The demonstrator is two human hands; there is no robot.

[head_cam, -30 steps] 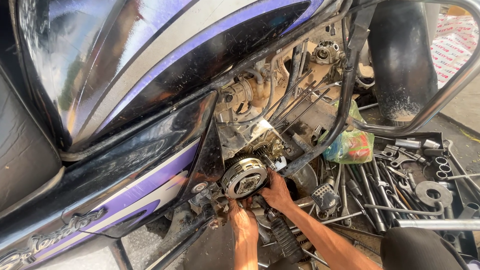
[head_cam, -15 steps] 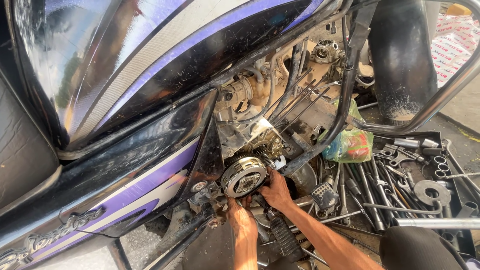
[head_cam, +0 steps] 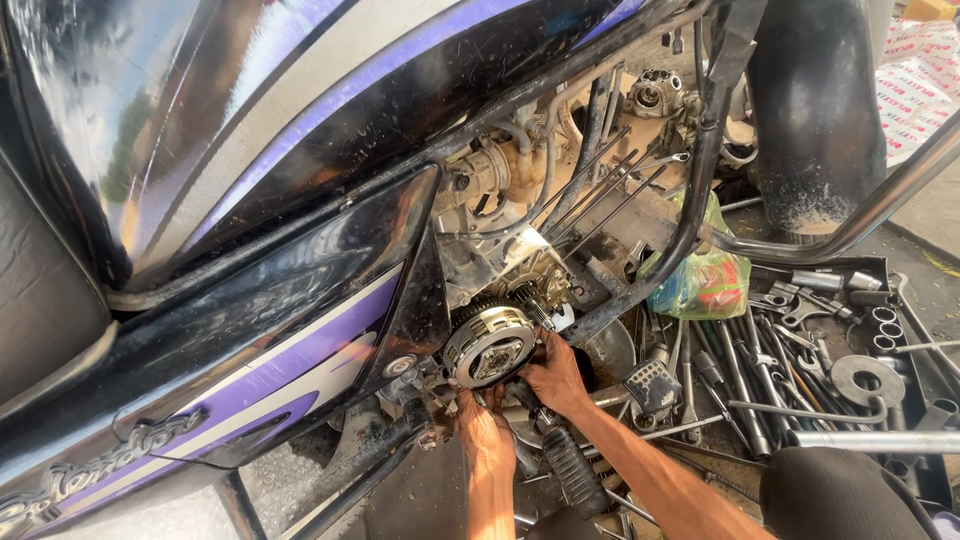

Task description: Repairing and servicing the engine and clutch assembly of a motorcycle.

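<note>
oily ground under motorcycle (head_cam: pixel 300 200); tool tray (head_cam: pixel 925 390) right, hands at clutch (head_cam: pixel 487 345).

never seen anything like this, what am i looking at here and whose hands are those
This is one picture from a camera worn on a person's head, looking down at their own two bare hands. They are working low on the side of a black and purple motorcycle whose engine cover is off. Both hands touch a round metal clutch, a disc with a toothed edge on the open engine. The left hand reaches it from below, and the right hand grips its lower right edge. Neither hand holds a tool. To the right, a dark tray on the ground holds many spanners and sockets, with a green plastic bag beside the frame tube. A ribbed footrest sits below the hands.
</note>
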